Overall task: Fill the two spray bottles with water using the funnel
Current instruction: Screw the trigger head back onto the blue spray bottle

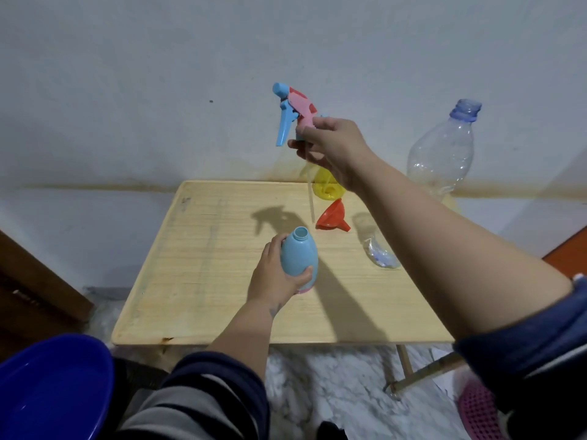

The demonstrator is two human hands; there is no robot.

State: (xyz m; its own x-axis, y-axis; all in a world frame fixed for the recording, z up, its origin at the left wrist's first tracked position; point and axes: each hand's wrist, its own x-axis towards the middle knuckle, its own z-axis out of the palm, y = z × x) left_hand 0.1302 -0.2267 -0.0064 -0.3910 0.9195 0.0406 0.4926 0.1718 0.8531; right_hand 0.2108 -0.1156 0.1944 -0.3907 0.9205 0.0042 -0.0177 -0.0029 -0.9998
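You see a light blue egg-shaped plastic spray bottle [299,258] with a pink base, a pink-and-blue trigger sprayer head [293,111], an orange-red plastic funnel [332,215], a yellow translucent spray bottle [325,185] far behind, a pale wood-grain worktop [206,265], and navy-and-grey striped sleeves [203,398].

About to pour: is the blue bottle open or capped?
Open: the blue bottle shows a bare neck; the right hand holds its spray head aloft.

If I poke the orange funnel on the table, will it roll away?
Probably a bit. The orange funnel lies on its side on the table, so its round rim would likely make it roll in a curve, not straight. It looks like thin plastic, so it is probably light and easy to push, and unlikely to break.
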